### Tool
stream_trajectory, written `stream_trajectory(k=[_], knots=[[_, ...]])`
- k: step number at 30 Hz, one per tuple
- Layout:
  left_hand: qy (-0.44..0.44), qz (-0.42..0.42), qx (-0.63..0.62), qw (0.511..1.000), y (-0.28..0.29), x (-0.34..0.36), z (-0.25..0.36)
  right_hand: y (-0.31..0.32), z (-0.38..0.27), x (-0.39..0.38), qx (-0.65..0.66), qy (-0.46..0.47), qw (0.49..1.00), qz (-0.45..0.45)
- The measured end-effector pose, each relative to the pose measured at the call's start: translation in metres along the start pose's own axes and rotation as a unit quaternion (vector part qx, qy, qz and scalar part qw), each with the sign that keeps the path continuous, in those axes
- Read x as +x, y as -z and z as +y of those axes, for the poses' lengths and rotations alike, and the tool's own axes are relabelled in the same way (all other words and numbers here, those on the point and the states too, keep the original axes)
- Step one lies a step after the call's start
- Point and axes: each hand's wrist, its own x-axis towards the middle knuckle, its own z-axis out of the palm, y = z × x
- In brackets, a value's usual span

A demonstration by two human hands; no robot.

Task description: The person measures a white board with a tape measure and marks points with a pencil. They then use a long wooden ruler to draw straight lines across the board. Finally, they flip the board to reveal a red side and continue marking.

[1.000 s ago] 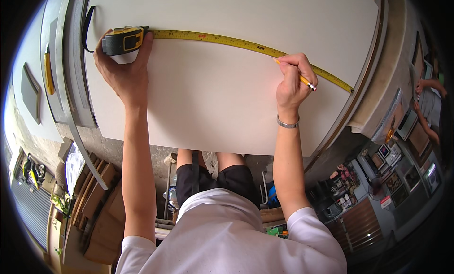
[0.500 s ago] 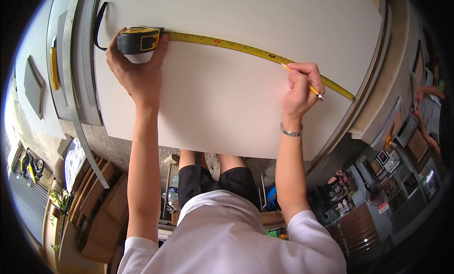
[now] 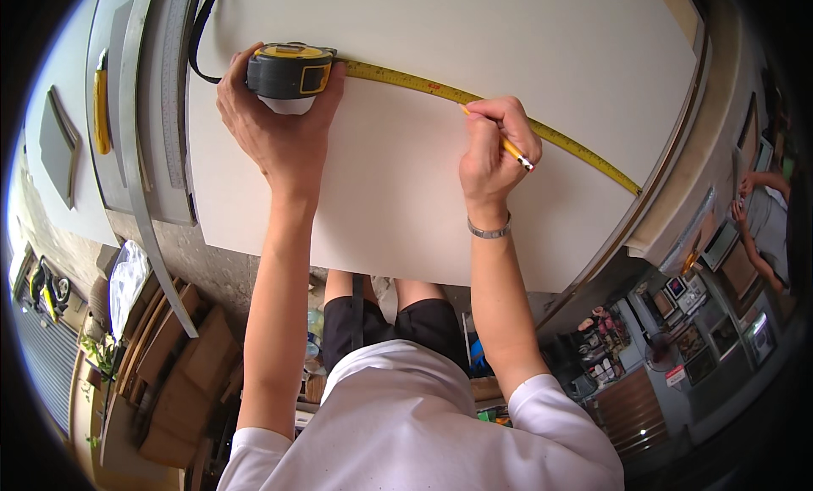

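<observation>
From where I am standing, the person's right hand (image 3: 500, 156) is pinching a slim yellow pencil (image 3: 511, 149) between thumb and curled fingers; its sharpened tip is pointing leftward and away from the body, right beside the near edge of a long, thin, yellow tape blade (image 3: 584, 152); whether that tip is touching the blade or the wide, smooth, white surface (image 3: 406, 203) beneath, I cannot tell; the pencil's long axis is slanting back from its tip toward the near right corner of the surface, so it is lying across the blade's line rather than along it.

The blade is running lengthwise over the surface, sloping nearer the body toward the right; its free end is lying at the right edge; over toward the left edge, the left hand (image 3: 284, 144) is gripping the chunky black-and-yellow tape measure case (image 3: 292, 74), thumb pressing its right side and fingers wrapping its left; a black fabric strap (image 3: 199, 38) is curling close to the left edge.

Of the two hands, the right is sitting nearer the blade's free end, its knuckles covering a short stretch of the markings; to my eye, everything is hinging on how the pencil tip is meeting the blade's near edge.
</observation>
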Motion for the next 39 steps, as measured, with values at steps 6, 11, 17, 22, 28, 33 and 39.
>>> stream_trajectory(k=[6,11,17,22,28,33,39], knots=[[-0.002,0.0,-0.008,1.0,0.0,-0.001,-0.001,0.0,-0.002,0.0,0.0,-0.009,1.0,-0.01],[0.001,-0.004,-0.01,1.0,0.0,0.0,-0.001,-0.002,-0.002,0.0,-0.001,-0.008,1.0,-0.006],[-0.012,-0.013,0.002,1.0,0.004,0.0,0.002,0.001,-0.004,0.0,-0.015,-0.012,1.0,-0.018],[-0.018,-0.01,0.007,1.0,0.004,0.0,0.003,0.002,-0.003,0.0,0.011,-0.032,0.999,-0.011],[0.041,-0.013,-0.073,0.996,0.008,-0.004,0.004,0.055,-0.004,-0.023,0.104,-0.075,0.989,0.074],[0.046,-0.021,-0.046,0.998,0.027,-0.026,0.006,0.107,0.001,-0.052,0.056,-0.076,0.987,0.132],[0.054,-0.023,-0.027,0.998,0.035,-0.033,0.004,0.112,0.014,-0.056,0.019,-0.042,0.997,0.064]])
